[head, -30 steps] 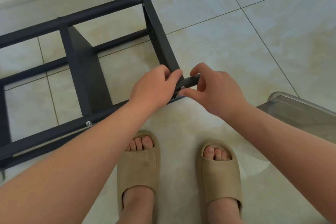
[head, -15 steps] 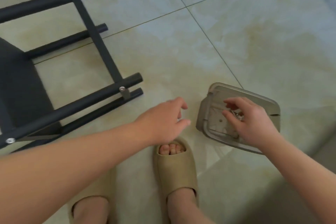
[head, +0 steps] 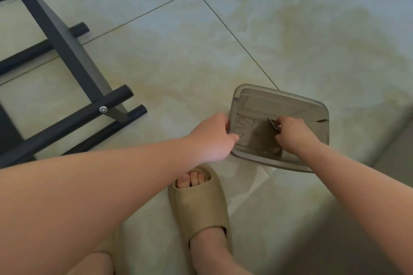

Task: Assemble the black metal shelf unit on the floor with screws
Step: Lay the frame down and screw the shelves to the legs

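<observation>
**Fingers Curled, Both Hands Occupied**

Left hand grips the left wall of a translucent grey plastic tub, with its fingers hooked over the rim and the thumb lying against the near corner. Right hand is down inside the tub, its fingers bunched together and pinching a small silvery metal part at their tips; I cannot tell whether it is a screw. The tub sits on a pale marbled tile floor. The black metal shelf unit lies on the floor well apart to the left. One silver screw head shows where a round bar meets a flat crosspiece. A beige foam slide sandal, worn on a foot, is just below the tub.
</observation>
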Demonstrator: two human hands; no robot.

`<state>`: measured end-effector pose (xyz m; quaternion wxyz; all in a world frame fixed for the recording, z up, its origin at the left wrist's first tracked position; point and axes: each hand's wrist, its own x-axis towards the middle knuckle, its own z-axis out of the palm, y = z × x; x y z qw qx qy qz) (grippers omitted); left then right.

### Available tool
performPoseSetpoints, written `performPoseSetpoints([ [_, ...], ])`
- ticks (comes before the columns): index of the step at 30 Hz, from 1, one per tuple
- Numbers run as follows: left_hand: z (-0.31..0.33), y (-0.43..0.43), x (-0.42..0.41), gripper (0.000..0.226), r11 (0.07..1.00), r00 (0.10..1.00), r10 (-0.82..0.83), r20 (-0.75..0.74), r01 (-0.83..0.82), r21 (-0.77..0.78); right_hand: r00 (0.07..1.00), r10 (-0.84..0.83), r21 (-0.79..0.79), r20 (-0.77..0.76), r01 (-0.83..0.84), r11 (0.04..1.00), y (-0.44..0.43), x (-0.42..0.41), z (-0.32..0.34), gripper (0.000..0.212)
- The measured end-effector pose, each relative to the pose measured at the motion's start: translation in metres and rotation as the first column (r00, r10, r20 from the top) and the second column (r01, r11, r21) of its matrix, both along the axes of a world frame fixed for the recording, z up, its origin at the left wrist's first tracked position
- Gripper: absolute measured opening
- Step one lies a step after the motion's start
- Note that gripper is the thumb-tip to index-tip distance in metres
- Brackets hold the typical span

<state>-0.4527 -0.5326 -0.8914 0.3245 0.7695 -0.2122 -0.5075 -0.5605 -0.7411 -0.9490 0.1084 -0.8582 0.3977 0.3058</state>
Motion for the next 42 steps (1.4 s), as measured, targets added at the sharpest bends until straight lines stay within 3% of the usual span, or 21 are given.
performPoseSetpoints([
  [7,-0.009,0.01,0.002,0.015,0.999,0.999,0.026,0.023,-0.026,-0.023,0.998,0.011,-0.072,0.063,-0.006,0.997,0.004,0.006,-0.015,0.013],
  [18,-0.018,0.016,0.005,0.013,0.997,0.998,0.054,0.009,-0.054,-0.055,0.979,0.038,-0.098,0.202,-0.019,0.995,0.002,0.004,-0.024,0.019],
  [36,-0.015,0.018,0.005,0.013,0.997,0.998,0.06,-0.034,-0.061,-0.051,0.962,0.224,-0.082,0.159,-0.213,0.974,0.007,0.007,-0.023,0.01],
  [42,-0.014,0.018,0.006,0.017,0.998,0.997,0.059,-0.041,-0.061,-0.034,0.962,0.013,0.034,0.274,-0.023,0.999,0.017,0.01,-0.008,0.015],
])
